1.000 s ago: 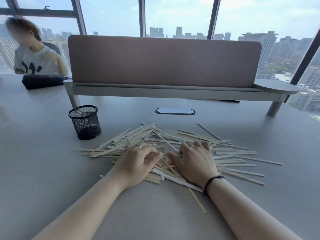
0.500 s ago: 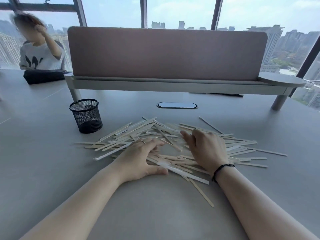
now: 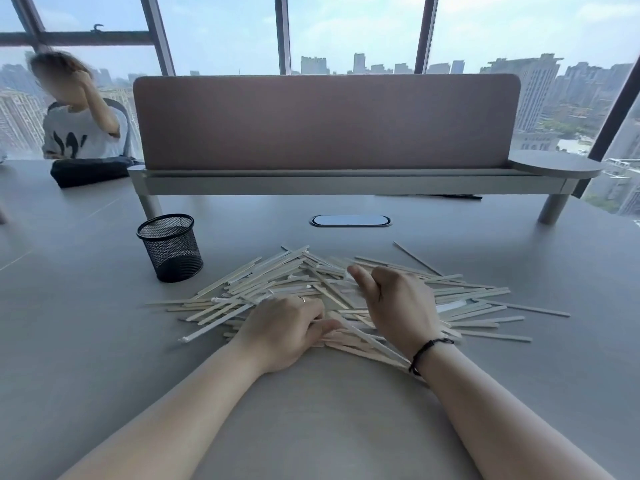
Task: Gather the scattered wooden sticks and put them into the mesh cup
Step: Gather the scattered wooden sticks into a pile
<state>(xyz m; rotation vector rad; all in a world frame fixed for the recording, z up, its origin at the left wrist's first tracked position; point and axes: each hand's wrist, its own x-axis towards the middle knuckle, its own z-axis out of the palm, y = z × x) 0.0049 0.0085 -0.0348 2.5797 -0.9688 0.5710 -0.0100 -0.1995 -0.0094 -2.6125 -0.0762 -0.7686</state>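
A loose pile of pale wooden sticks (image 3: 266, 282) lies fanned across the grey table (image 3: 329, 427) in front of me. The black mesh cup (image 3: 169, 251) stands upright to the left of the pile and just beyond it, and looks empty. My left hand (image 3: 284, 329) sits at the pile's near edge, thumb and curled fingers pinching a bundle of sticks that fans out rightward under my right wrist. My right hand (image 3: 398, 303) stands on its edge in the middle of the pile. Its fingers are curled into the sticks, with the fingertips hidden.
A pink desk divider (image 3: 325, 123) on a raised grey shelf crosses the table behind the pile, with an oval cable port (image 3: 349, 220) in front of it. A seated person (image 3: 79, 133) and a black bag (image 3: 90, 171) are at the far left.
My left hand went from flat on the sticks to pinching a bundle at the near edge. My right hand turned onto its edge and curled into the pile.
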